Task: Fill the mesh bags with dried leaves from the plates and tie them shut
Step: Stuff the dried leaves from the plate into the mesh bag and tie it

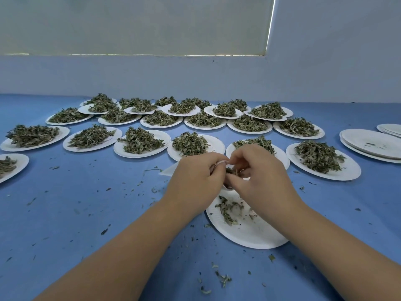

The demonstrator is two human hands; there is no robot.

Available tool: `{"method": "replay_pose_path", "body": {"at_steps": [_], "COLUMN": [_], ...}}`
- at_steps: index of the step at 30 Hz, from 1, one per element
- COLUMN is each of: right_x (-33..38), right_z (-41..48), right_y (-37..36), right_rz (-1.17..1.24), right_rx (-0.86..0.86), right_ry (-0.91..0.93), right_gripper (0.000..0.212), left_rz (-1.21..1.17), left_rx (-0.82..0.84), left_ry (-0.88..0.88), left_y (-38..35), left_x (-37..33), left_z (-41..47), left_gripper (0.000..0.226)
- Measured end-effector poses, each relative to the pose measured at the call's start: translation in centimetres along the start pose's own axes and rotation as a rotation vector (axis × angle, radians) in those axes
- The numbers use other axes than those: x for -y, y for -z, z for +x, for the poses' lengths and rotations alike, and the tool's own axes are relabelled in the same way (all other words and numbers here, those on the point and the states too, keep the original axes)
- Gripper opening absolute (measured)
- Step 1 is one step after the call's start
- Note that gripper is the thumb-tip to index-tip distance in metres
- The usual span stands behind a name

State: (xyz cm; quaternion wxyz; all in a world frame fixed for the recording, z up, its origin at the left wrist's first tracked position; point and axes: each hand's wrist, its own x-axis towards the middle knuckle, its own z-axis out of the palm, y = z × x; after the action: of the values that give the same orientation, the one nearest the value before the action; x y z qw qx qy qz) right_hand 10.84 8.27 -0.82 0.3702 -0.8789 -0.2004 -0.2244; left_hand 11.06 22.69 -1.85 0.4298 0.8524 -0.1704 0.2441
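Both hands, left hand (195, 177) and right hand (258, 172), pinch a leaf-filled bag (230, 170) over the near-edge plate (249, 233). Tying seems underway. Next: pull the string (221, 162) tight.

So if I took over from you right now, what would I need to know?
Left hand and right hand: both closed on one small mesh bag of dried leaves, held above the nearly empty paper plate. A white loop at the fingertips may be its string; whether it is tied, I cannot tell.
Done: that plate is mostly emptied; a stack of used plates sits at the right.
Left: finish closing this bag, then do the many full plates behind on the blue table.
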Motion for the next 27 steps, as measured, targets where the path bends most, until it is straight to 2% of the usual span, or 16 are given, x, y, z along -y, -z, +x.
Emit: {"method": "replay_pose_path", "body": {"at_steps": [6, 10, 15, 19, 22, 24, 27], "right_x": [-0.1, -0.5, -0.4, -0.3, -0.5, -0.9, -1.7], "right_z": [-0.2, -0.5, -0.3, -0.3, -0.3, -0.3, -0.4], "right_y": [-0.4, 0.2, -0.4, -0.4, 0.2, 0.9, 1.8], "right_rz": [0.022, 0.132, 0.099, 0.074, -0.002, -0.007, -0.041], "right_rx": [0.064, 0.106, -0.006, -0.005, 0.004, -0.008, 0.101], "right_ry": [0.04, 0.018, 0.053, 0.116, 0.183, 0.212, 0.287], "right_gripper": [0.02, 0.037, 0.024, 0.011, 0.017, 0.025, 0.039], "left_rz": [-0.018, -0.01, -0.055, -0.058, -0.079, -0.079, -0.094], "left_rx": [0.004, -0.039, -0.022, -0.034, -0.064, -0.093, -0.123], "left_ry": [0.03, 0.059, 0.069, 0.043, 0.059, 0.075, 0.098], "left_y": [0.0, 0.3, 0.5, 0.6, 0.8, 0.9, 1.0], "left_x": [0.0, 0.1, -0.4, -0.7, -0.8, -0.6, -0.5], "left_z": [0.0, 0.1, -0.2, -0.3, -0.2, -0.1, -0.1], "left_gripper": [0.025, 0.021, 0.025, 0.028, 0.034, 0.028, 0.025]}}
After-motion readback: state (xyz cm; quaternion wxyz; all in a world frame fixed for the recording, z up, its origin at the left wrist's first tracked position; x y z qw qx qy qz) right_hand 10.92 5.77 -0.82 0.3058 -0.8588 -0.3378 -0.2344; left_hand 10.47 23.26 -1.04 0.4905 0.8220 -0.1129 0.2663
